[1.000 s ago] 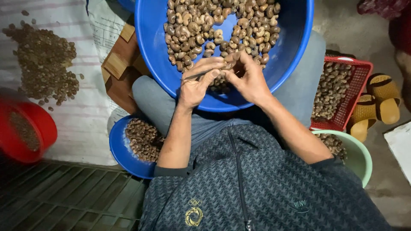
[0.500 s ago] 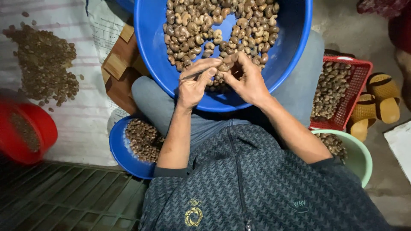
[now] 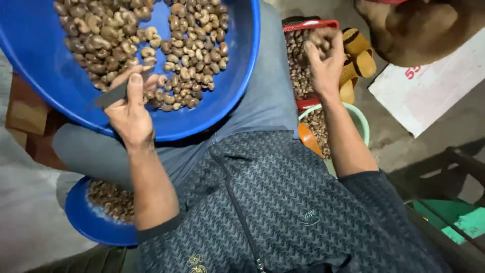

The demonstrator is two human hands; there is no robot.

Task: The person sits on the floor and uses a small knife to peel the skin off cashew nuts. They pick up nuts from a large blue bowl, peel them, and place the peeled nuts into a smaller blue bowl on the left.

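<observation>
Gripped between thumb and curled fingers of the left hand [image 3: 132, 108] is a small dark blade [image 3: 117, 93], its tip angled toward the left edge of the frame and its thumb pressed flat along the top, a closed hold that looks meant to steady the tool over the nuts. That hand is rested on the near rim of the large blue basin [image 3: 237, 81], which fills the upper left of the frame and is propped across the person's lap, apparently so that the cashew nuts [image 3: 166, 45] heaped inside are kept within easy reach. The dark patterned jacket [image 3: 283, 202] is seen across the lower middle. At the lower left, partly hidden beneath the forearm, a smaller blue bowl [image 3: 88, 220] with darker pieces in it is set on the floor. At the upper right a red slotted basket [image 3: 309, 24] of nuts is placed beside the knee, and just below it a pale green bowl [image 3: 359, 119] with more pieces and an orange object inside. The right hand [image 3: 326, 58] is stretched out over the red basket, wrist bent, fingers loosely curled around a few nuts; how firmly they are held cannot be told, since the fingertips are blurred. Yellow sandals [image 3: 357, 53] are left just beyond that hand, and a white board [image 3: 429, 86] is laid on the ground farther right.
</observation>
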